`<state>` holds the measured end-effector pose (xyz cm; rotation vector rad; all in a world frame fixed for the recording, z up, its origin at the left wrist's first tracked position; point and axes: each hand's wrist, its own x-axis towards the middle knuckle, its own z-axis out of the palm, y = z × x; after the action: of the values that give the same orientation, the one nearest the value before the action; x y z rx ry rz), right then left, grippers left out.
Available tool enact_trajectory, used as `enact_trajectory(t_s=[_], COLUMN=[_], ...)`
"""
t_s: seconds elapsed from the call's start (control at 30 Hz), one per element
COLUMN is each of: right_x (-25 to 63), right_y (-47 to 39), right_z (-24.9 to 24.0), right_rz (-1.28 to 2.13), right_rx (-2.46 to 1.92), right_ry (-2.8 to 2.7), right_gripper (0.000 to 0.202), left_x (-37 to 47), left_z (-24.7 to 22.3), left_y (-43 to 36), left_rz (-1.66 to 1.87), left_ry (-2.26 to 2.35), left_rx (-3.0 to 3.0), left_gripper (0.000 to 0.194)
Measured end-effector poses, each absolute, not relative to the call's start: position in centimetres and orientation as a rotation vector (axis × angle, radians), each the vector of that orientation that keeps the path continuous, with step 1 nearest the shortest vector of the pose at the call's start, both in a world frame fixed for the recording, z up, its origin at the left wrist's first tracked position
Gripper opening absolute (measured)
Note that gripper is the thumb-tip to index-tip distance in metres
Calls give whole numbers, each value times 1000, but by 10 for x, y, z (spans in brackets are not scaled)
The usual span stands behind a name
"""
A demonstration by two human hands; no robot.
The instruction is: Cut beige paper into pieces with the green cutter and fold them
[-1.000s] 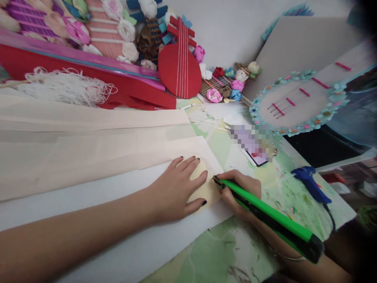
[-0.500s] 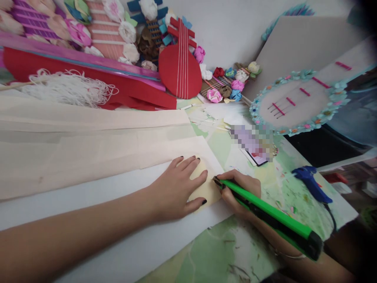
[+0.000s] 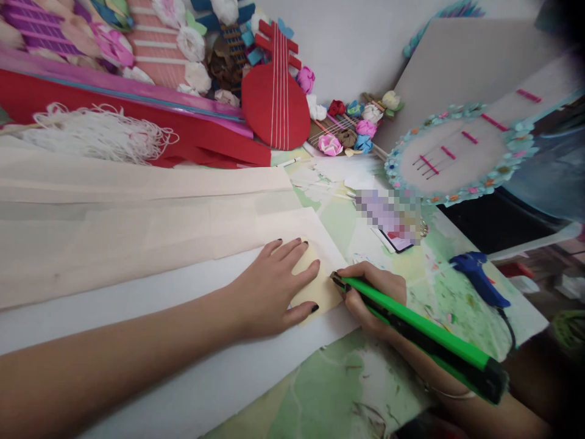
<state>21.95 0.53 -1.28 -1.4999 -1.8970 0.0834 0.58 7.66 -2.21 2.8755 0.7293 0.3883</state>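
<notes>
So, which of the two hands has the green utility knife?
The right hand, its fingers wrapped round the green utility knife; the left hand holds no tool, lying spread over a pale yellow piece.

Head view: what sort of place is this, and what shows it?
Probably a craft workspace: the right hand holds a green cutter, a blue glue gun lies on the table, and a red lute-shaped model is behind.

The left hand lies on what looks like yellow card; the right fingers hold a green cutter.
</notes>
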Motion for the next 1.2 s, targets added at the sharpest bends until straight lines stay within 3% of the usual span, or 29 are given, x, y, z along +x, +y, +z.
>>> enact_trajectory(t_s=[1.2], right_x=[221], right_y=[-4], right_z=[-13], right_rz=[34], right_rx=[-1484], right_ry=[-1909], right_gripper=[18], left_x=[7], left_z=[-24], left_y=[78], left_rz=[398], left_ry=[687], left_rx=[2896], left_gripper=[50])
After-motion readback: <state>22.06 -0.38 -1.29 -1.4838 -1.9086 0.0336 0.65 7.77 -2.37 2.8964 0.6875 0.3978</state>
